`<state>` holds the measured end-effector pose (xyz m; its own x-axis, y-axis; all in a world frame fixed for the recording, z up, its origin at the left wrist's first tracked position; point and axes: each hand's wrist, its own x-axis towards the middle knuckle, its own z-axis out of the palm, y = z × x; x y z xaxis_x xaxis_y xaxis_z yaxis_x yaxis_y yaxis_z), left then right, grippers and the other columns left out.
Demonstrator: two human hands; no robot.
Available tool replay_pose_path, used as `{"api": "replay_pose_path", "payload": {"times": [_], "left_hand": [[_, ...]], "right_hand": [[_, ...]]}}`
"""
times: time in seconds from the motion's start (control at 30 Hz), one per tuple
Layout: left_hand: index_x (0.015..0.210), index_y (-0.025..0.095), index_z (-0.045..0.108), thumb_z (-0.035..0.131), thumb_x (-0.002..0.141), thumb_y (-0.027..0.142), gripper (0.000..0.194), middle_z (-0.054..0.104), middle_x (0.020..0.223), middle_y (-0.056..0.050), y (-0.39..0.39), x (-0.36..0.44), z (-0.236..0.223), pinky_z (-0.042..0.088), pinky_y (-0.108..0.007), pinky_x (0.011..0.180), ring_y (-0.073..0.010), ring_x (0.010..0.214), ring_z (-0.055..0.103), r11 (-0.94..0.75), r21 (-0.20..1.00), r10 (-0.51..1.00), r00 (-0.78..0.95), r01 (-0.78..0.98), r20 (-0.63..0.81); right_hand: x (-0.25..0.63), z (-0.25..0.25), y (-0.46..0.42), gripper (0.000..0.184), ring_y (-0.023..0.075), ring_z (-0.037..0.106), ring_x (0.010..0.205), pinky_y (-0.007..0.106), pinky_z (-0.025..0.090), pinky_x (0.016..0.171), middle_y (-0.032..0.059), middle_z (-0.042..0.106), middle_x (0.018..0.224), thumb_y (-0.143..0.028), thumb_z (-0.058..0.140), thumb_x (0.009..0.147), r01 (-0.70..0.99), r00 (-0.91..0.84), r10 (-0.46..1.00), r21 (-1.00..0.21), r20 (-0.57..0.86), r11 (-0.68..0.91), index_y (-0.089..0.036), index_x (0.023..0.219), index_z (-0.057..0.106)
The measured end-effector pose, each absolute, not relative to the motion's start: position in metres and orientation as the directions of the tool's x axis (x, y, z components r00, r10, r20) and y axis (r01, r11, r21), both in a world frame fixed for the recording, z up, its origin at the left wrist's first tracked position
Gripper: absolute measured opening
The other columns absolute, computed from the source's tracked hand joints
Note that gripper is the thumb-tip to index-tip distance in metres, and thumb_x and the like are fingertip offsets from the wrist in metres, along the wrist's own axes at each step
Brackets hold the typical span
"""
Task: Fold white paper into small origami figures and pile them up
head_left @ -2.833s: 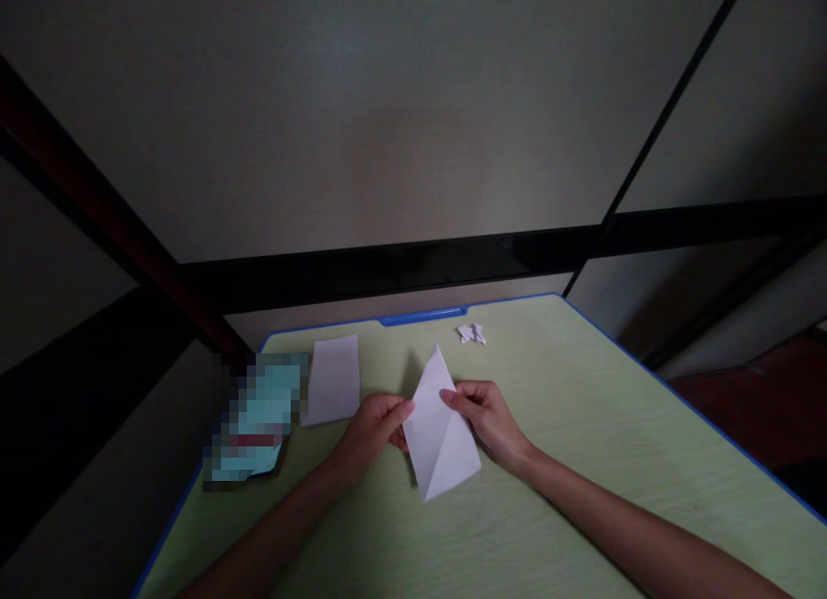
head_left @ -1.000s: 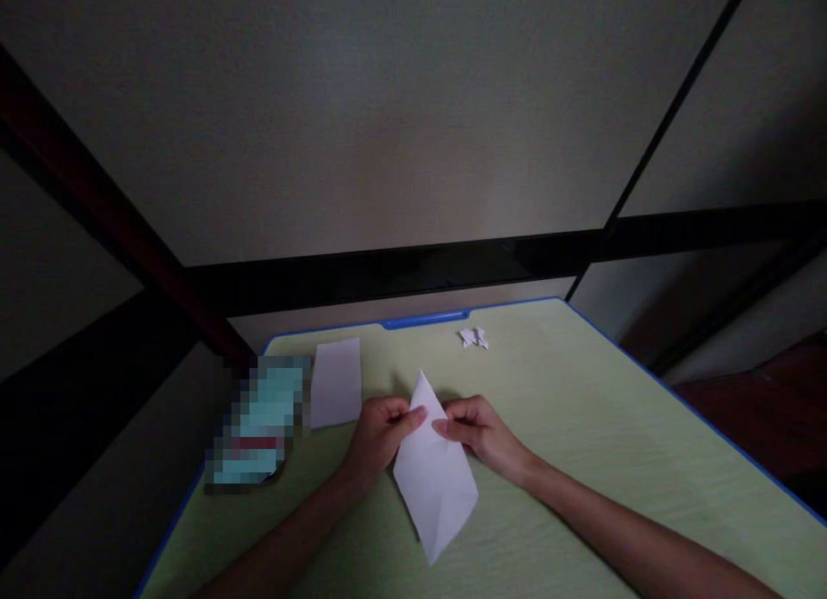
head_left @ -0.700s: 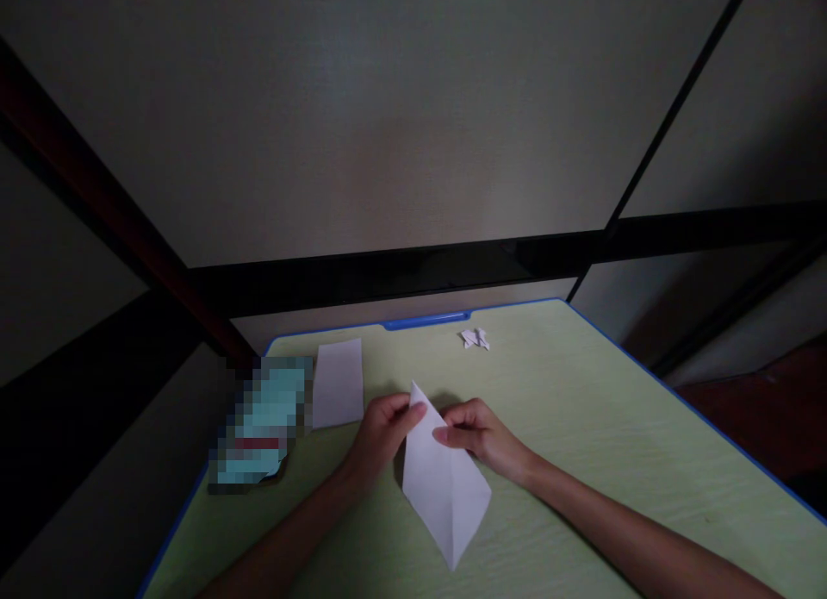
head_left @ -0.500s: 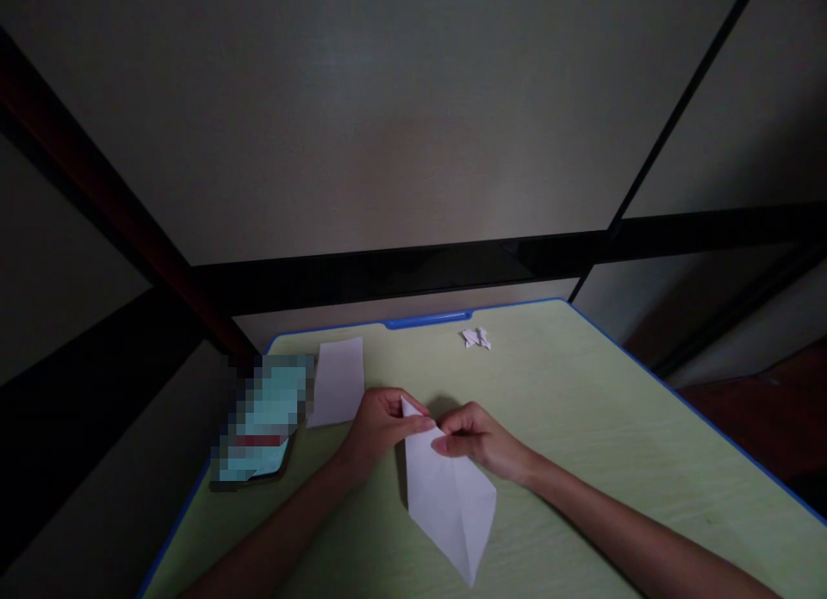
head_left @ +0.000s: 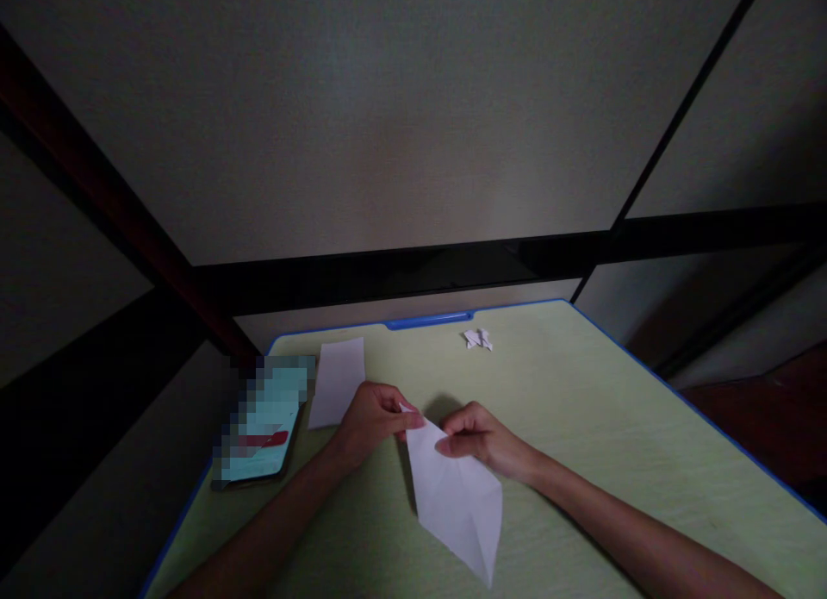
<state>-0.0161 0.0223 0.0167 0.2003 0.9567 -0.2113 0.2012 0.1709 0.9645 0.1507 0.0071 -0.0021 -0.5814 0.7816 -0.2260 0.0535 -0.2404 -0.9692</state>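
Observation:
Between my hands is a white sheet of paper [head_left: 456,504] with creases across it, its lower corner pointing toward me over the table. My left hand [head_left: 380,416] pinches the paper's upper left corner between thumb and fingers. Along the upper right edge, my right hand [head_left: 476,437] grips it with the thumb on top and the fingers curled behind. The fingertips behind the paper are hidden.
A second white sheet [head_left: 338,382] lies flat at the left, beside a phone [head_left: 264,427] with a lit, partly blurred screen. A small folded paper piece [head_left: 477,340] rests near the back edge. The pale green table [head_left: 620,427] has a blue rim and stands against a panelled wall.
My left hand has shifted slightly left along the paper's top edge, leaving a gap between the hands. The paper's lower corner has swung a little to the right.

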Motion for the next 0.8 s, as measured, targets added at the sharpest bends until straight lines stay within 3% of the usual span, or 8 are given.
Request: {"api": "replay_pose_path", "payload": {"times": [0.3, 0.53, 0.6, 0.7, 0.8], "left_hand": [[0.039, 0.013, 0.051, 0.063, 0.053, 0.036, 0.03, 0.05, 0.034, 0.003, 0.0206, -0.0118, 0.0172, 0.04, -0.019, 0.036, -0.0093, 0.033, 0.048, 0.15, 0.973, 0.973, 0.148, 0.175, -0.176], [0.052, 0.01, 0.054, 0.038, 0.059, 0.064, 0.057, 0.055, 0.042, -0.003, 0.0234, -0.0157, 0.0128, 0.042, -0.022, 0.038, -0.0112, 0.038, 0.051, 0.234, 0.968, 0.964, 0.149, -0.089, -0.22], [0.055, 0.01, 0.055, 0.046, 0.056, 0.06, 0.051, 0.056, 0.046, -0.002, 0.0233, -0.016, 0.0117, 0.043, -0.022, 0.039, -0.0114, 0.042, 0.052, 0.205, 0.977, 0.971, 0.139, -0.065, -0.194], [0.057, 0.012, 0.054, 0.067, 0.045, 0.037, 0.031, 0.057, 0.049, 0.001, 0.0216, -0.0149, 0.0123, 0.043, -0.021, 0.041, -0.0105, 0.045, 0.052, 0.125, 0.991, 0.981, 0.144, 0.049, -0.131], [0.052, 0.013, 0.052, 0.068, 0.047, 0.028, 0.022, 0.053, 0.042, 0.004, 0.0191, -0.0136, 0.0146, 0.039, -0.019, 0.039, -0.0085, 0.038, 0.049, 0.069, 0.988, 0.98, 0.175, 0.138, -0.093]], "right_hand": [[0.1501, -0.0011, 0.0079, 0.026, 0.0027, 0.028, 0.032, 0.018, 0.017, 0.032, -0.0067, 0.036, 0.036, -0.027, 0.059, 0.056, 0.079, -0.523, 0.818, -0.97, -0.238, -0.232, -0.013, 0.041, 0.044], [0.1502, -0.0039, 0.0065, 0.026, 0.0034, 0.03, 0.032, 0.018, 0.018, 0.033, -0.0057, 0.038, 0.037, -0.029, 0.058, 0.057, 0.061, -0.521, 0.823, -0.972, -0.225, -0.227, -0.012, 0.041, 0.045], [0.1503, -0.0047, 0.0068, 0.026, 0.0035, 0.03, 0.032, 0.018, 0.018, 0.033, -0.0053, 0.039, 0.038, -0.029, 0.058, 0.057, 0.048, -0.522, 0.824, -0.972, -0.219, -0.229, -0.012, 0.042, 0.046], [0.1505, -0.0047, 0.0074, 0.027, 0.0029, 0.028, 0.033, 0.018, 0.017, 0.034, -0.006, 0.037, 0.038, -0.029, 0.058, 0.058, 0.038, -0.527, 0.827, -0.977, -0.197, -0.209, -0.012, 0.042, 0.045], [0.1507, -0.0044, 0.0074, 0.028, 0.0026, 0.026, 0.033, 0.018, 0.016, 0.034, -0.0066, 0.035, 0.037, -0.029, 0.058, 0.058, 0.047, -0.54, 0.819, -0.978, -0.195, -0.202, -0.012, 0.041, 0.043]]}}
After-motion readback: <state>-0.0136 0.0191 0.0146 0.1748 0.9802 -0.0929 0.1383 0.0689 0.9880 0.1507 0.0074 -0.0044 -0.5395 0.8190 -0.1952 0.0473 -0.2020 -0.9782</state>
